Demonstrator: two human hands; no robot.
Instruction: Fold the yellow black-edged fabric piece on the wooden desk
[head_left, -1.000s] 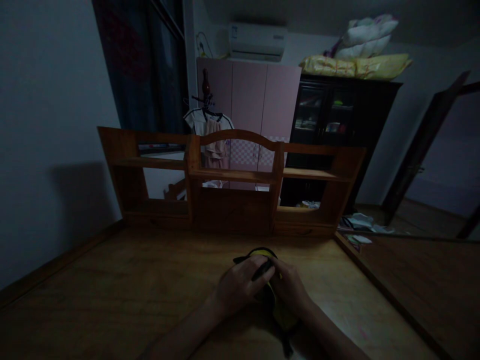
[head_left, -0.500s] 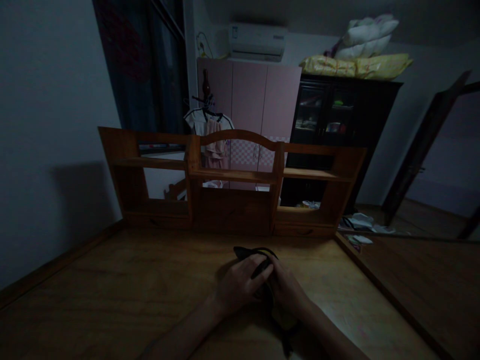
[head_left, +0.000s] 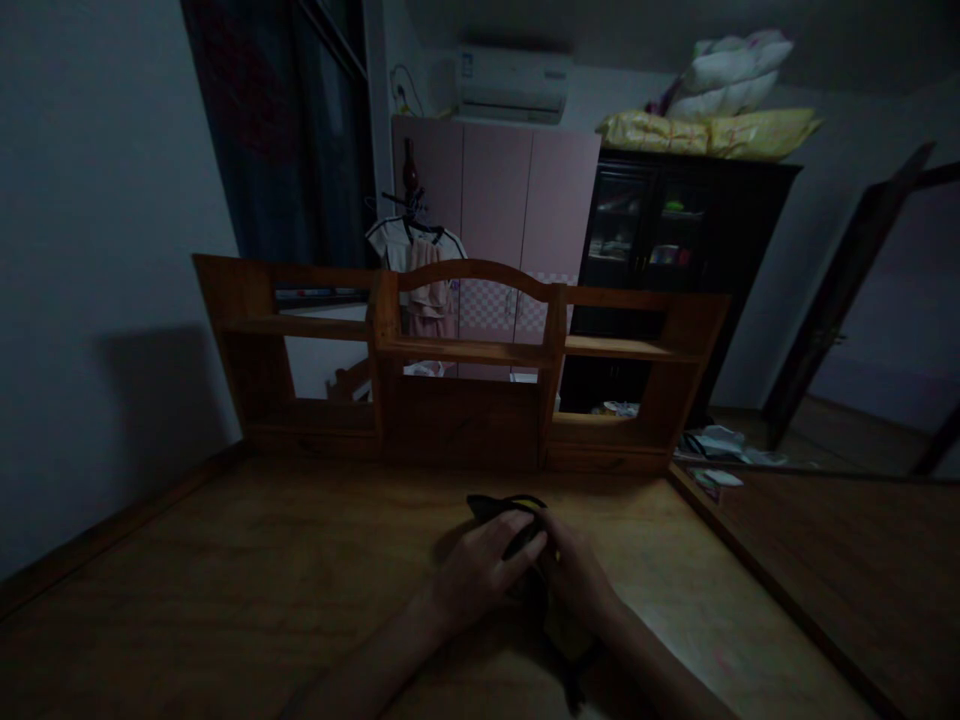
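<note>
Both my hands rest together on the wooden desk [head_left: 225, 580], closed over a small black and yellow soft thing [head_left: 501, 505], perhaps a piece of fabric with a strap. My left hand [head_left: 480, 572] lies on its left side with fingers curled over the dark top. My right hand [head_left: 576, 580] grips its right side. A dark strap end [head_left: 574, 680] trails toward me between my forearms. The room is dim and most of the thing is hidden under my fingers.
A wooden shelf unit [head_left: 457, 360] with open compartments stands at the desk's far edge. A wall is close on the left. Behind are a pink wardrobe [head_left: 517, 200], a dark cabinet [head_left: 675, 230] with bedding on top, and an open door [head_left: 847, 290] at right.
The yellow part at the top of the thing has been folded under the dark part, so less yellow shows. My hands have stayed in nearly the same place.
</note>
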